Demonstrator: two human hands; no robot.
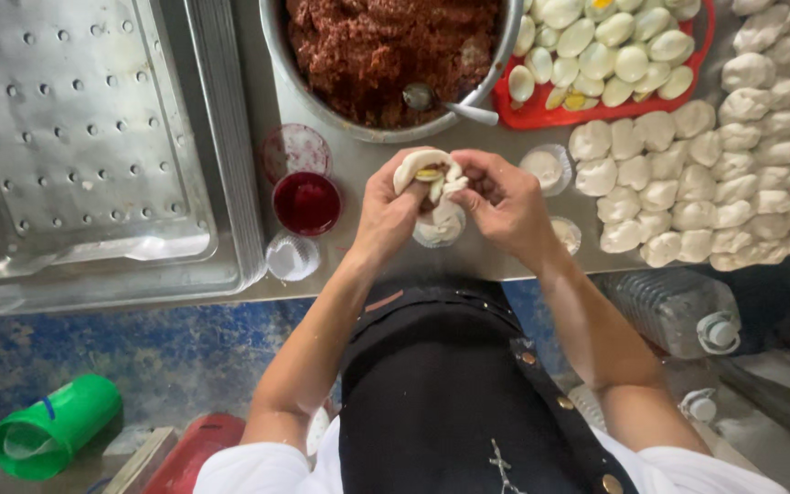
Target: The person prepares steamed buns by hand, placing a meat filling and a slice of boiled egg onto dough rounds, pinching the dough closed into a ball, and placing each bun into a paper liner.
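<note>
My left hand (388, 209) cups a round of white dough (424, 171) with filling and a bit of yellow egg showing inside. My right hand (503, 203) pinches the dough's edge from the right side, fingers closed on the fold. Both hands hover over the steel table's front edge (358, 165). A paper-lined dough piece (438, 225) lies just beneath them. Behind the hands stands a large metal bowl (278, 46) of reddish-brown minced filling with a spoon (450, 102) resting in it.
A red tray (541, 117) of halved boiled eggs sits at the back right. Many dough lumps (733, 174) cover the right of the table. Stacked perforated steel trays (84, 146) lie left. A small bowl of red liquid (306, 203) and paper cups (292, 256) stand nearby. Plastic bottles (678, 311) and a green container (52, 428) are on the floor.
</note>
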